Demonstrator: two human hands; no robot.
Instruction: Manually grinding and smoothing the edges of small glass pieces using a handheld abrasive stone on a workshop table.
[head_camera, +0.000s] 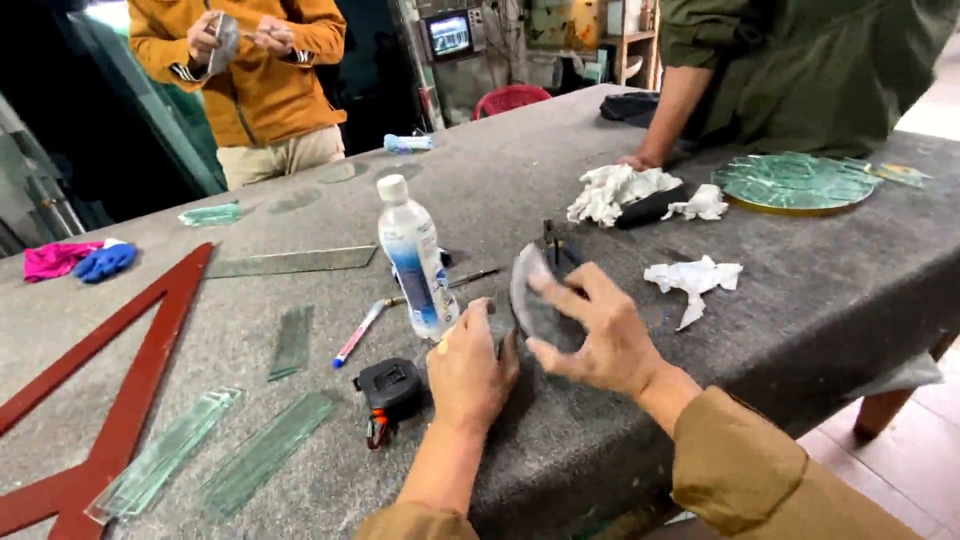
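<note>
Holding a round piece of glass (538, 300) on edge above the bench (800, 300), I have my right hand (600, 335) clasped around it, thumb below and fingers spread over its upper rim. My left hand (470, 365) rests just beside it on the grey felt, curled loosely; I cannot tell whether it grips anything. Both hands sit near the bench's near edge, about midway along it.

Just left of my left hand lies a black tape measure (390, 390). Further left, toward the near left corner, lie long glass strips (215, 455) beside a red wooden frame (110, 400). Right behind my hands stands a plastic water bottle (415, 260), with a marker pen (358, 335) lying to its left. A crumpled white paper (695, 280) lies to the right.

Farther back, white rags (615, 192) lie under another person's hand, near a green patterned glass disc (795, 182) by the right edge. At the far left edge sit pink and blue gloves (80, 260). Beyond the far side a person in an orange jacket (250, 80) handles a glass piece.
</note>
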